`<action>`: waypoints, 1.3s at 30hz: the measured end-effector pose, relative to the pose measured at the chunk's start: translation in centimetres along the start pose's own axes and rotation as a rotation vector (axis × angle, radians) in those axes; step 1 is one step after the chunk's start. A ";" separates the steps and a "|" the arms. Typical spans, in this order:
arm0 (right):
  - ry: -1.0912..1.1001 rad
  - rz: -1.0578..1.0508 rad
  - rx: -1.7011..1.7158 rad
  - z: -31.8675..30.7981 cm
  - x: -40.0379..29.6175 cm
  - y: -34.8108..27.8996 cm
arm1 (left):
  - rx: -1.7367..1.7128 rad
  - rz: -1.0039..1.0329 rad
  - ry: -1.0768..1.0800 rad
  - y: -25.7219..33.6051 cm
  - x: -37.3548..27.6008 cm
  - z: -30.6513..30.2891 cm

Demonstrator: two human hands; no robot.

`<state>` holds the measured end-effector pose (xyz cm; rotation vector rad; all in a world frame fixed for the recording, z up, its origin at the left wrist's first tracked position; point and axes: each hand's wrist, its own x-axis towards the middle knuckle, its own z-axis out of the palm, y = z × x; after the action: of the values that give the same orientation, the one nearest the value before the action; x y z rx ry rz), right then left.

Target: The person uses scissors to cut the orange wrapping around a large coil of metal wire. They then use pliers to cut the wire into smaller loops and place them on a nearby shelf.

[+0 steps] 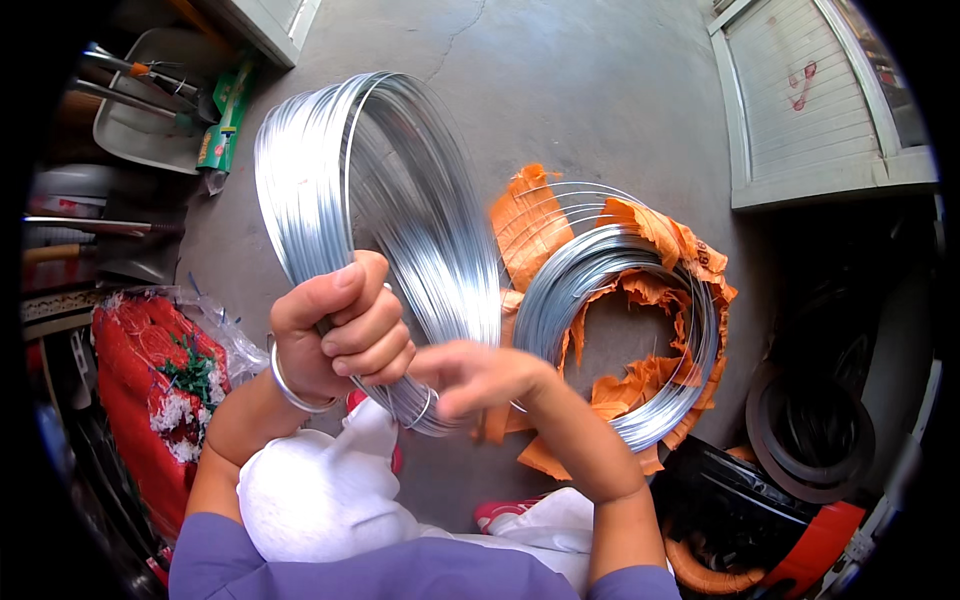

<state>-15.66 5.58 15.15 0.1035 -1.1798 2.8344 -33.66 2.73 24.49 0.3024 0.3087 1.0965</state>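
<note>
My left hand, with a bangle at its wrist, is wrapped around a coil of bright galvanized steel wire. The coil is held upright and tilted above the floor, its loop rising away from me. My right hand is blurred, its fingers apart at the lower end of that coil, by a thin wire tie; whether it touches the wire is unclear. To the right, a second wire coil lies on the floor, partly covered by torn orange woven wrapping. Several loose strands arch over its far side.
A red mesh sack stands at left, below shovels and a grey tray. At right are a grey-white panelled door, dark rings and black wrapped goods. The concrete floor extends ahead.
</note>
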 end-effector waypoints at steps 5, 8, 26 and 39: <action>0.499 -0.275 0.168 -0.3 4.0 -6.9 | 0.071 -0.266 -0.033 -1.7 -3.4 0.1; 0.447 -0.404 0.370 0.3 6.6 -8.9 | 0.429 -0.503 -0.097 -4.0 -5.6 1.4; 0.465 -0.213 -0.274 6.6 8.6 -1.8 | 1.182 -0.225 0.032 4.2 -8.7 -12.2; 0.989 -0.314 -0.822 8.1 3.9 -3.9 | 0.522 -0.050 0.003 5.8 -2.7 -3.9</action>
<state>-18.87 2.75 23.96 -0.9168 -1.6410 1.5311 -41.05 3.06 23.35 0.7518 0.6028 0.9547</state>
